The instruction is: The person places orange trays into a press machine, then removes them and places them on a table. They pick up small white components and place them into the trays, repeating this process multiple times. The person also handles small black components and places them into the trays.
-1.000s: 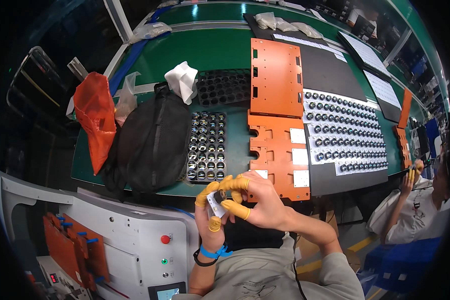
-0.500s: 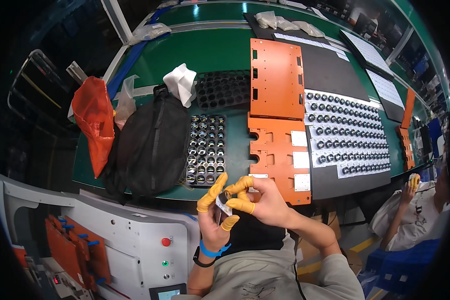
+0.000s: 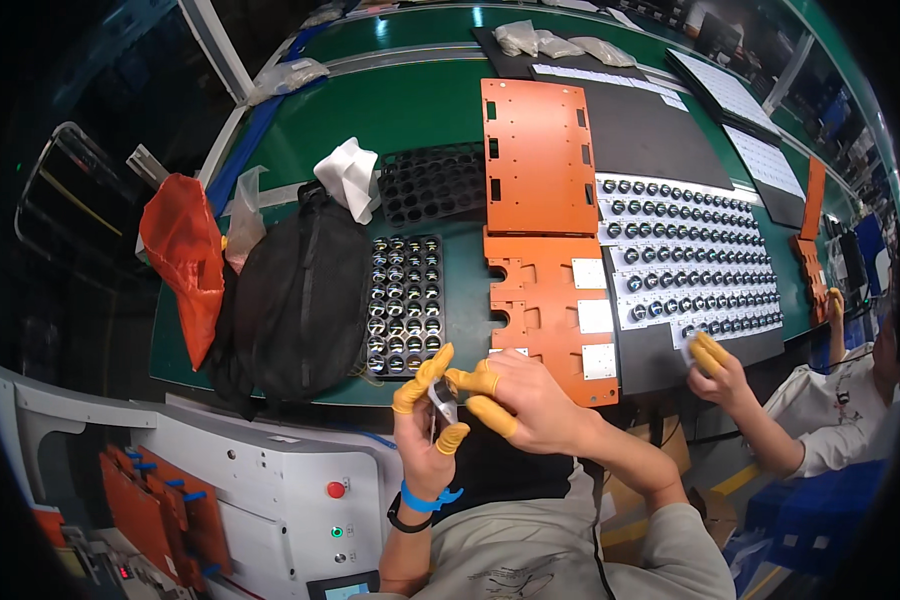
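Two hands met at the bench's near edge: the left hand (image 3: 425, 440) pinched a small silvery part (image 3: 440, 402) between yellow-capped fingers, and the right hand (image 3: 530, 400) closed thumb and forefinger on the same part from the other side. Just beyond lay one black tray of parts (image 3: 403, 305), with one empty black tray (image 3: 432, 182) behind it. Two orange plates (image 3: 548, 240) sat right of them. One black bag (image 3: 295, 300) lay left.

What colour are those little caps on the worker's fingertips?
Yellow-orange finger cots on both hands, clearest in the head view.
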Tool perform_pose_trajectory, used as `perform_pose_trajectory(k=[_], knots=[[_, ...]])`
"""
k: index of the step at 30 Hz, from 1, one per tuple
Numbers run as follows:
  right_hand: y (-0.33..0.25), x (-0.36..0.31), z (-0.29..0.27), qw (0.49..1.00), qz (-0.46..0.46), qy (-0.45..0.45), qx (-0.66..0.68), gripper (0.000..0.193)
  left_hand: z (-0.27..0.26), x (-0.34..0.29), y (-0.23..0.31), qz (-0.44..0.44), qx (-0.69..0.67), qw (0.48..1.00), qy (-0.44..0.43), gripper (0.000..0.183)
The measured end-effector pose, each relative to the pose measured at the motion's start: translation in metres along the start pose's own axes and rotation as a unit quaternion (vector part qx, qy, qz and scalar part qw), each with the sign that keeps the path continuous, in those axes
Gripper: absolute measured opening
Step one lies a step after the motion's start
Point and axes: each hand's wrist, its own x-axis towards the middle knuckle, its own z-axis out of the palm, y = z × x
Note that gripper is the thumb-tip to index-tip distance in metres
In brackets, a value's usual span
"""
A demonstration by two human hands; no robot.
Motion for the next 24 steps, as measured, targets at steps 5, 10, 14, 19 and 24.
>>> perform_pose_trajectory(k=[5,10,14,19,24], knots=[[-0.01,0.0,-0.004,0.988,-0.042,0.009,-0.15,0.049,0.008,0.006,0.009,-0.099,-0.036,0.994,0.021,0.068],[0.016,-0.005,0.002,0.958,-0.084,0.087,-0.26,0.051,0.032,0.007,0.0,-0.105,0.015,0.993,0.057,0.06],[0.02,-0.009,-0.007,0.949,-0.097,0.155,-0.258,0.046,0.041,0.005,0.003,-0.113,-0.001,0.993,0.03,0.061],[0.028,-0.02,-0.013,0.979,-0.042,0.145,-0.134,0.035,0.031,0.015,-0.001,-0.063,0.133,0.989,0.017,0.041],[0.037,-0.03,-0.02,0.993,0.011,0.111,-0.041,0.032,0.03,0.029,-0.003,0.038,0.232,0.972,0.013,0.024]])
